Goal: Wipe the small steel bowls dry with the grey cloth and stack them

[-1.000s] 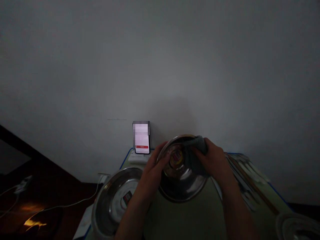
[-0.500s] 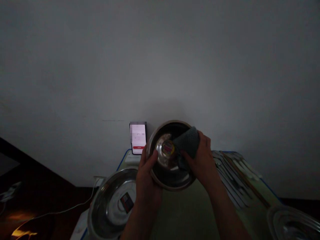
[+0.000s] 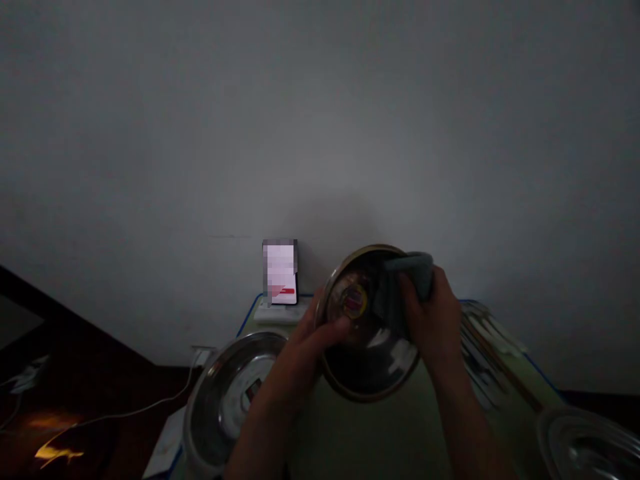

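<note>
Now the shiny bowl (image 3: 367, 347), round label (image 3: 355, 301) inside, has shifted right at lower centre. The left hand (image 3: 309, 343) grips its rim; the right hand (image 3: 438, 317) clutches a cloth (image 3: 395, 297).

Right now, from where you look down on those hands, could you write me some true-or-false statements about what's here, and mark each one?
1. The right hand holds a cloth against the metal bowl. True.
2. Only one hand touches the metal bowl. False: the left hand grips it too, with its thumb on the inside.
3. A round sticker shows inside the metal bowl. True.
4. The phone lies flat with a dark screen. False: the phone stands up, and its screen is lit.
5. The utensils lie to the left of the metal bowl. False: the utensils lie to its right.
</note>
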